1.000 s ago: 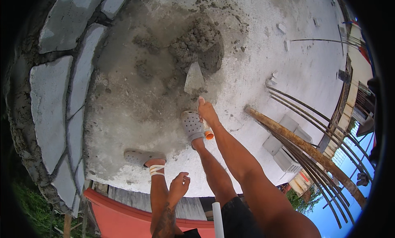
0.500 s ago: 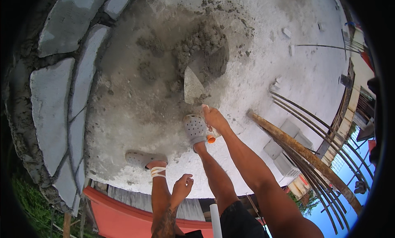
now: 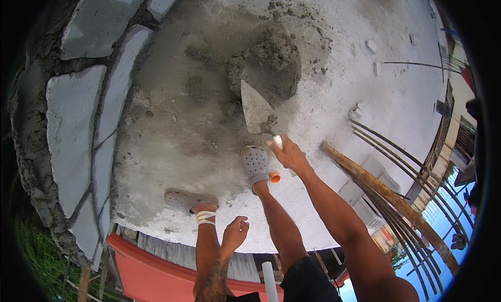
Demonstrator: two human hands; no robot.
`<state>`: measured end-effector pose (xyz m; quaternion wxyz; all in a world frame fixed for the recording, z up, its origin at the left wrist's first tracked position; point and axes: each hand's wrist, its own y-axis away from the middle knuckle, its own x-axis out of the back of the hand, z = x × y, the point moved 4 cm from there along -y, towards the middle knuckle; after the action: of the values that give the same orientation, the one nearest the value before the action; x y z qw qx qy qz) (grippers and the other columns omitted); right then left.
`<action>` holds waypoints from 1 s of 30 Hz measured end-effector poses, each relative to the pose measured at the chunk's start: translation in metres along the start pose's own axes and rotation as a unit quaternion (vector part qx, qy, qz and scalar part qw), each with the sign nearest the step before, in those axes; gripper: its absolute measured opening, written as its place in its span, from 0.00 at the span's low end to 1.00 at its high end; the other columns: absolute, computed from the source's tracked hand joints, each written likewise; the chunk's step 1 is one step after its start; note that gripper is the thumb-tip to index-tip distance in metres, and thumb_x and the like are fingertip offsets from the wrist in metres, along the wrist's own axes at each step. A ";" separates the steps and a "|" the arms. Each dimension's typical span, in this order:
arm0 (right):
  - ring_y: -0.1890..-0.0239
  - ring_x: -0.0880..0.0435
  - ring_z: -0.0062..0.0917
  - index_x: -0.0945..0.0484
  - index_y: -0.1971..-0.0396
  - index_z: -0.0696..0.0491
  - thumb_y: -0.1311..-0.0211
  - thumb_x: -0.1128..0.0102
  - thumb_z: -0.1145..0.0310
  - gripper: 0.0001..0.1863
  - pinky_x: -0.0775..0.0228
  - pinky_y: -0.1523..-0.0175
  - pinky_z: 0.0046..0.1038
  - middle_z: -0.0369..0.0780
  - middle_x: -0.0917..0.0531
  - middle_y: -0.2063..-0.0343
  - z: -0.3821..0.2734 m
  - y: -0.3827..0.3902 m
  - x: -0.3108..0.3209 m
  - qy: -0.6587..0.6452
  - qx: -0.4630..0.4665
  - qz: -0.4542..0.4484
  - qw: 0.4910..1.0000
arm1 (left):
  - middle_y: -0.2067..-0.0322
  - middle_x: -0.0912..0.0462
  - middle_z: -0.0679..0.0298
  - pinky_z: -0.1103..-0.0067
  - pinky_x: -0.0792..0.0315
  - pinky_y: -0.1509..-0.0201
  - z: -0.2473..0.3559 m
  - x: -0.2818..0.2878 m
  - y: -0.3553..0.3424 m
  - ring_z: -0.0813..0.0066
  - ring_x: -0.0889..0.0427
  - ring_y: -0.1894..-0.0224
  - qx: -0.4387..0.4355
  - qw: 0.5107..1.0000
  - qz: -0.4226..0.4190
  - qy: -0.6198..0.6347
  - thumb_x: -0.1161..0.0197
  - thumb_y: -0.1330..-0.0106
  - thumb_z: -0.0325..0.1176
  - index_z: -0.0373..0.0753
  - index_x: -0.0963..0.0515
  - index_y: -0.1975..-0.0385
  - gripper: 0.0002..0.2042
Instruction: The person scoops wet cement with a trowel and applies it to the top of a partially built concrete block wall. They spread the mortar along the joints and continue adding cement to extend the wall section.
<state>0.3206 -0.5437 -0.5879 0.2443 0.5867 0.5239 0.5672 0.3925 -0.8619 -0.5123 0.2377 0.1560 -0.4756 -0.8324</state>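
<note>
My right hand is closed around the white handle of a pointed trowel. The trowel's grey blade points away from me, its tip at the near edge of a heap of wet mortar. A clump of mortar sticks to the blade near the handle. My left hand hangs by my left shin, fingers loosely curled, with nothing visible in it. Between my right foot and right forearm lies a small orange cup-like piece.
Pale flat stones set in mortar line the left side. At right, a rusty pole and several steel bars jut over the concrete floor. Grey blocks lie beneath them. My clog-covered feet stand close by.
The whole view has shifted slightly, so the scene sits further right. My right hand has moved a little right relative to the blade, and more of the trowel's white handle shows.
</note>
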 end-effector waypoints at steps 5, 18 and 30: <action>0.60 0.16 0.55 0.27 0.51 0.62 0.30 0.48 0.50 0.26 0.26 0.54 0.46 0.58 0.16 0.67 -0.060 -0.010 -0.114 0.027 0.108 -0.034 0.993 | 0.64 0.14 0.51 0.68 0.22 0.54 0.005 -0.010 0.000 0.55 0.13 0.60 0.018 0.999 -0.048 -0.016 0.42 0.32 0.34 0.36 0.24 0.51 0.13; 0.85 0.24 0.20 0.24 0.66 0.58 0.29 0.48 0.49 0.23 0.34 0.80 0.30 0.40 0.22 0.80 -0.036 -0.073 -0.023 -0.326 0.047 -0.002 0.944 | 0.64 0.14 0.52 0.70 0.22 0.55 0.007 0.026 -0.009 0.59 0.13 0.58 0.027 0.999 0.027 0.014 0.41 0.31 0.32 0.34 0.24 0.52 0.12; 0.64 0.17 0.58 0.33 0.53 0.61 0.30 0.48 0.59 0.19 0.23 0.59 0.49 0.59 0.17 0.71 -0.037 -0.068 -0.097 -0.047 0.045 0.156 0.986 | 0.64 0.14 0.52 0.70 0.22 0.56 0.009 0.019 -0.016 0.59 0.13 0.59 0.011 1.000 0.014 -0.001 0.40 0.31 0.33 0.35 0.24 0.51 0.12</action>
<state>0.2820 -0.6193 -0.6790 0.1503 0.6975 0.4388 0.5462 0.3686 -0.8586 -0.5217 0.2469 0.1513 -0.4873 -0.8238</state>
